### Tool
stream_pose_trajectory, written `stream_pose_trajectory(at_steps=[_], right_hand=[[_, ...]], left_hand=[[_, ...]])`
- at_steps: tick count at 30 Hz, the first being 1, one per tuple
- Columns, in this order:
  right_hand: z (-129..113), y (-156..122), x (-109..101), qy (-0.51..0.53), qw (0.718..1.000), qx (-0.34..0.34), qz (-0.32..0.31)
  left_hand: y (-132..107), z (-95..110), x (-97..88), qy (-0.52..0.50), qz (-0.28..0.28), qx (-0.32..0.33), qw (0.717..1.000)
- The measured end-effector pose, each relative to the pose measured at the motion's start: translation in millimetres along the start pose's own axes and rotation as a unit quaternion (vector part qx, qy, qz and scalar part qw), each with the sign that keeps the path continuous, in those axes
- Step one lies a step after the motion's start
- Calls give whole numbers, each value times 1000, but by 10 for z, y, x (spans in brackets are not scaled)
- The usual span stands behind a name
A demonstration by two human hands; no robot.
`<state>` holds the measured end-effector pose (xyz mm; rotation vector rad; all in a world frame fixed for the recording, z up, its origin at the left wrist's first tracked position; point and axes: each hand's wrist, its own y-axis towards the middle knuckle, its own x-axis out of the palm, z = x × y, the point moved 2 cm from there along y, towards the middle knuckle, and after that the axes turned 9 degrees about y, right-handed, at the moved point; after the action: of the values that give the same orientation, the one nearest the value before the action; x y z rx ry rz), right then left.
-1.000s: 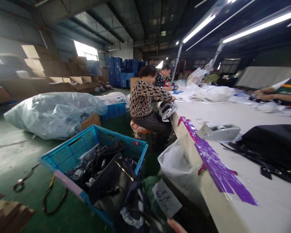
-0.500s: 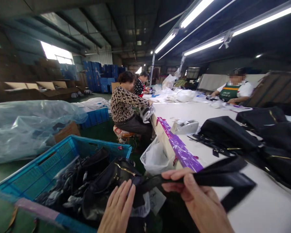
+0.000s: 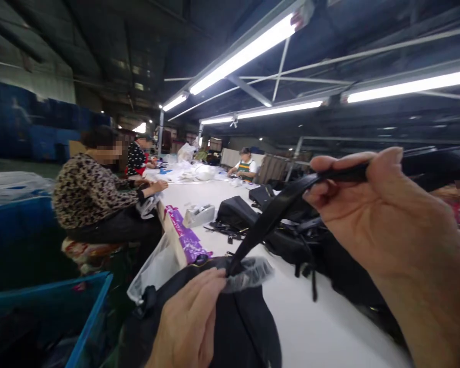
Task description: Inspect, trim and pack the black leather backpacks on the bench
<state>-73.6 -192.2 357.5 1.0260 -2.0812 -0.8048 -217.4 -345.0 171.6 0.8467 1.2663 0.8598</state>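
Observation:
My right hand (image 3: pixel 383 220) is raised at the right, its fingers closed around a black strap (image 3: pixel 270 214). The strap slants down to the top of a black bag (image 3: pixel 245 322) at the front edge of the table. My left hand (image 3: pixel 191 317) grips that bag at its top, near the strap's lower end; its fingertips are partly hidden. Clear plastic wrapping (image 3: pixel 251 273) bunches beside those fingers. The far end of the strap passes behind my right hand toward the right edge.
More black bags (image 3: pixel 237 212) lie along the white table (image 3: pixel 310 317). A tape dispenser (image 3: pixel 199 214) stands by purple tape (image 3: pixel 187 240) on the table edge. A blue crate (image 3: pixel 88 317) is at lower left. A seated person (image 3: pixel 88 189) works at the left; others sit farther off.
The view has swung right. My right hand has risen with the strap, and the black bag has come from over the crate to the table edge. My left hand, formerly flat, now grips the bag.

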Motion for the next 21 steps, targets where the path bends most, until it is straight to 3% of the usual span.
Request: stream_pose_trajectory(at_steps=[3,6,9,12,13,15,17,19,21], right_hand=[[-462,160,-303,-15,996,-60,59],[-825,295,-558,-23,988,-123,86],[-986,401,-823,-16,985,-131,110],[-875,427,-1238,4,980,-55,191],[-789,402,-1421,3,972,-14,236],[-586,275,-1825,-11,940,64,334],[-373,54,-2200,-32,913,124,388],[-154,-254,-2481,-55,883,215,412],[47,-605,-2631,-78,852,321,405]], left_hand=[[713,101,-4,-46,2,-5,999],[1246,161,108,-168,-42,-34,984],[1505,192,487,-358,-123,-100,920],[1479,191,1110,-538,-185,-210,795],[1428,182,1328,-558,-197,-230,772],[1297,138,1724,-572,-212,-266,746],[1166,61,2022,-573,-217,-300,732],[1058,-34,2210,-566,-218,-329,723],[976,-125,2304,-553,-215,-350,724]])
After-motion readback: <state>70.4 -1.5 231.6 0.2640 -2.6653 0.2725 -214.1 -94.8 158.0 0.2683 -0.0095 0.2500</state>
